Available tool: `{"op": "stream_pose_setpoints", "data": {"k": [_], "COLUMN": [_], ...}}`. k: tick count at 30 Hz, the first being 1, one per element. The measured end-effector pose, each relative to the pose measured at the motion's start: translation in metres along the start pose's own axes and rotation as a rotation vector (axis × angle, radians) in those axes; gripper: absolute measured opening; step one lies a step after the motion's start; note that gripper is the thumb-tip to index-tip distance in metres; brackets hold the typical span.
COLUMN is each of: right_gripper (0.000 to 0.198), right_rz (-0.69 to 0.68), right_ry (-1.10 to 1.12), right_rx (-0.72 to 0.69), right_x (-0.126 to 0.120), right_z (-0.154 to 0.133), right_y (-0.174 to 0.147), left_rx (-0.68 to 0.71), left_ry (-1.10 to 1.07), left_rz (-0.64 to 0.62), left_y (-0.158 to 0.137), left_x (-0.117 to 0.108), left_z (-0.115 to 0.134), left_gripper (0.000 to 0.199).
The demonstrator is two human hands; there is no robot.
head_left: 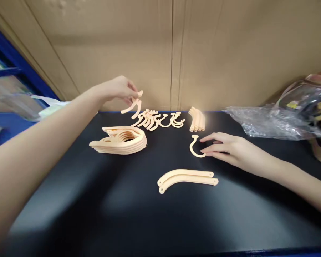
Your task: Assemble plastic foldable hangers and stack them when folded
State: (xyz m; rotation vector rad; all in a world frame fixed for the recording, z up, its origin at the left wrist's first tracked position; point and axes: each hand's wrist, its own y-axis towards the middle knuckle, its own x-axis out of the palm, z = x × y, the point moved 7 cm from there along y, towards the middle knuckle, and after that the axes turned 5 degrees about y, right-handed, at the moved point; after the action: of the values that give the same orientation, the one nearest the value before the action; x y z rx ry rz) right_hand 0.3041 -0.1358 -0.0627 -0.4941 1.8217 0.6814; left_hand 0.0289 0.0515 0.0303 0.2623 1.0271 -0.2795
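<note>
Head view: left hand point(121, 89) pinches curved cream plastic parts point(138, 110) above the black table point(109, 217); right hand point(230, 148), fingers loosely spread, touches a cream, C-shaped plastic hook point(193, 150)

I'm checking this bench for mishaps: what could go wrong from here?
The left hand holds pale pieces above the table; one might slip and drop.
The right hand meets the hook only at one end, so it could slide or turn.
The stacked parts rest one on another, so a bump might shift them.
</note>
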Motion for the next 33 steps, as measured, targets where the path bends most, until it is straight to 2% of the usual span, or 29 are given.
{"op": "stream_pose_setpoints", "data": {"k": [2,3,5,9,11,15,18,25,28,33], "right_gripper": [0.03,0.029,0.029,0.03,0.03,0.031,0.032,0.032,0.033,0.033], "right_rz": [-0.006,-0.012,-0.024,-0.03,-0.032,-0.042,-0.043,-0.05,-0.051,-0.058], "right_ry": [0.009,0.009,0.006,-0.01,-0.018,-0.021,-0.023,-0.024,-0.025,-0.021], "right_rx": [0.0,-0.002,-0.01,-0.021,-0.022,-0.017,-0.017,-0.022,-0.027,-0.027], "right_x": [-0.001,-0.001,-0.001,0.0,0.0,0.001,0.001,0.0,0.0,-0.001], "right_z": [0.003,0.003,0.004,0.003,0.003,0.003,0.002,0.001,0.001,-0.001], "right_y": [0.0,-0.001,-0.001,-0.002,-0.001,-0.001,-0.001,0.0,0.0,0.0], "left_rx": [0.062,0.14,0.25,0.366,0.425,0.505,0.525,0.555,0.545,0.371], "left_ry": [0.025,0.079,0.172,0.178,0.2,0.236,0.277,0.355,0.296,0.133], "left_rz": [0.018,0.023,0.017,-0.204,-0.243,-0.262,-0.266,-0.138,-0.079,-0.182], "left_y": [-0.008,-0.013,-0.026,-0.054,-0.065,-0.078,-0.078,-0.071,-0.069,-0.068], "left_x": [-0.003,-0.002,0.007,0.059,0.085,0.123,0.137,0.131,0.126,0.133], "left_z": [0.026,0.044,0.076,0.115,0.123,0.123,0.121,0.124,0.124,0.114], "left_gripper": [0.036,0.034,0.033,0.021,0.015,0.014,0.015,0.011,0.011,0.009]}}
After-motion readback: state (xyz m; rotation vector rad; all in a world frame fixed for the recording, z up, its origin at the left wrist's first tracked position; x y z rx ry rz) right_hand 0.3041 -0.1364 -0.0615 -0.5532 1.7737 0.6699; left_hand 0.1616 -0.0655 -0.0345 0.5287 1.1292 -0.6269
